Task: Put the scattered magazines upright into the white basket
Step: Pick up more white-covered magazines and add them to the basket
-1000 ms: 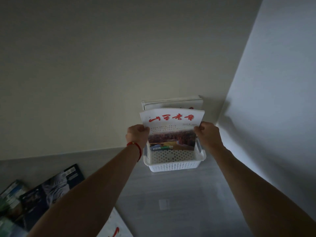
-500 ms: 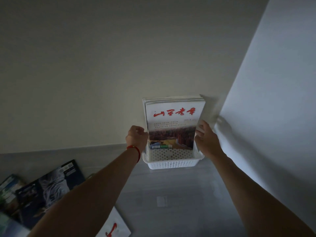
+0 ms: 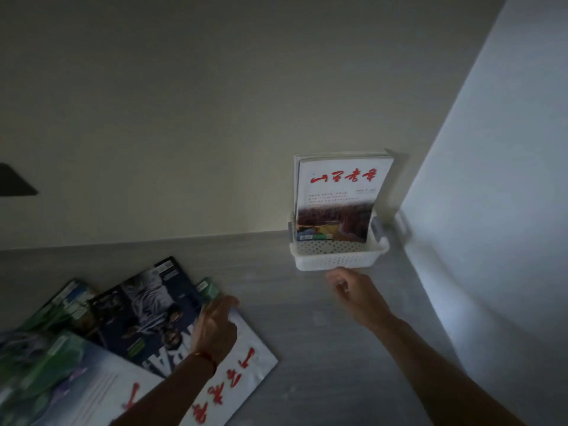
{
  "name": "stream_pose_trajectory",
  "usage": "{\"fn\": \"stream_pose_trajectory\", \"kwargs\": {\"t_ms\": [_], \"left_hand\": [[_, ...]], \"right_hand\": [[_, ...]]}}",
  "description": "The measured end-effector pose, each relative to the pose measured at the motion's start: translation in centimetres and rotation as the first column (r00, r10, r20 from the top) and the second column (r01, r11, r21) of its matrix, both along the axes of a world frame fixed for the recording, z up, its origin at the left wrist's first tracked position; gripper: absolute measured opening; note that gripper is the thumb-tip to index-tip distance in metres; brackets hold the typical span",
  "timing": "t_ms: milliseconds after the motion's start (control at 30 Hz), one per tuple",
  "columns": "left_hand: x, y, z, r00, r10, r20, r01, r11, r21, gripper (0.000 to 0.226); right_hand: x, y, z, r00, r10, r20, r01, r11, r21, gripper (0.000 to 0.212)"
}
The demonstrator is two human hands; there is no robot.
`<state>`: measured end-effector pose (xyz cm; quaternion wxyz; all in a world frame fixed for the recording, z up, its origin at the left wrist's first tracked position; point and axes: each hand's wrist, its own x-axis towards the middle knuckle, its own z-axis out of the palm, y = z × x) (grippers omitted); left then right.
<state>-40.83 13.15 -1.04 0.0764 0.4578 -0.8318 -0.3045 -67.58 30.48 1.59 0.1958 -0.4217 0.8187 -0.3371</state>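
The white basket point(image 3: 335, 262) stands on the grey floor in the corner against the wall. Upright in it is a white magazine with red lettering point(image 3: 341, 192), with more magazines behind it. Several magazines lie scattered at the lower left: a dark one point(image 3: 147, 309), a white one with red script point(image 3: 242, 370) and green ones point(image 3: 46, 348). My left hand point(image 3: 215, 327), fingers extended, hovers over or touches the white and dark magazines. My right hand point(image 3: 356, 293) is empty with relaxed fingers, just in front of the basket.
A light wall point(image 3: 491, 210) rises close on the right of the basket. The beige back wall point(image 3: 184, 118) runs behind it. A dark shape point(image 3: 15, 182) juts in at the left edge.
Both hands let go of the red-lettered magazine, which now stands in the basket. My left hand swung down left to the scattered pile; my right hand drew back from the basket.
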Motion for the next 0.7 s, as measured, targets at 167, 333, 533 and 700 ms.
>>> {"fn": "stream_pose_trajectory", "kwargs": {"t_ms": [167,333,533,700], "left_hand": [[8.9,0.8,-2.0,0.914,-0.136,0.383,0.186,0.977,-0.099,0.063],[14.3,0.8,-3.3,0.836,-0.226,0.499,0.248,0.968,0.024,0.07],[16.8,0.0,-3.5,0.801,-0.337,0.495,0.346,0.935,0.075,0.072],[17.1,-0.7,-3.5,0.781,-0.365,0.507,0.385,0.92,0.069,0.072]], "right_hand": [[10.8,-0.8,-3.5,0.996,0.082,0.034,-0.088,0.97,0.226,0.033],[20.0,-2.9,-5.8,0.999,-0.032,-0.044,0.05,0.865,0.5,0.058],[24.0,-4.8,-5.3,0.972,-0.222,-0.071,0.227,0.832,0.507,0.056],[22.6,-5.0,-3.9,0.954,-0.275,0.119,0.223,0.916,0.333,0.016]]}}
